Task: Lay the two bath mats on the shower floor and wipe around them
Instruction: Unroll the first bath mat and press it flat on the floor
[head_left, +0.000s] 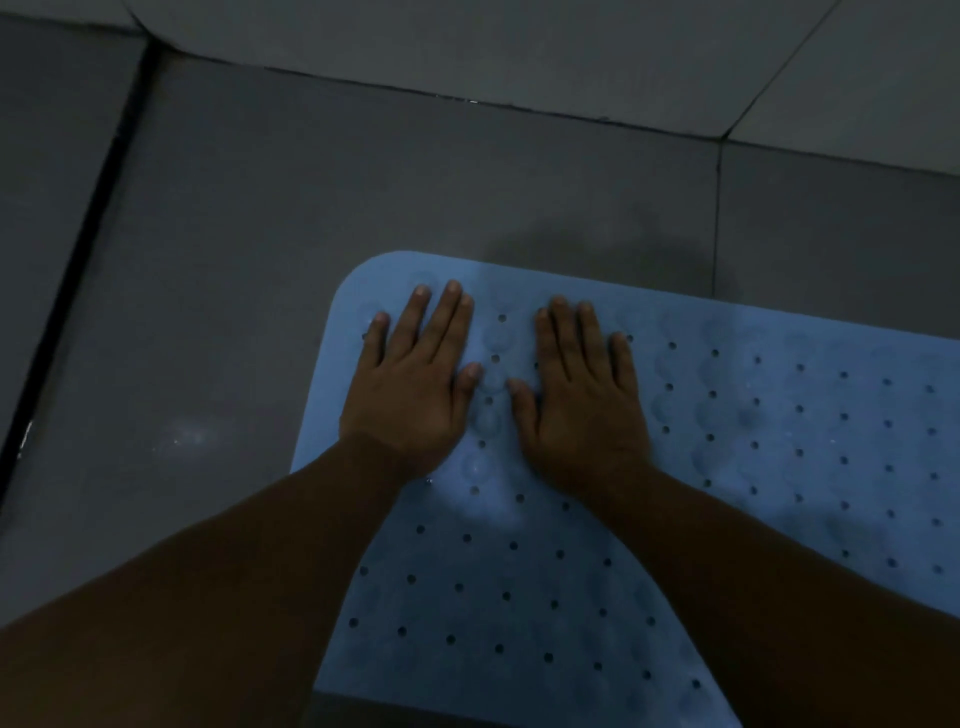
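Left hand (410, 395) and right hand (582, 400), fingers spread flat, press the blue perforated bath mat (753, 467); best work outward so every suction cup seats on the shower floor (311, 218).

Two bare forearms enter the view from 7 and 5 o'clock. No sleeve covers them up to the frame edge. The left hand (410, 389) and the right hand (584, 395) are bare, with short, plain fingernails that look pale at the tips.
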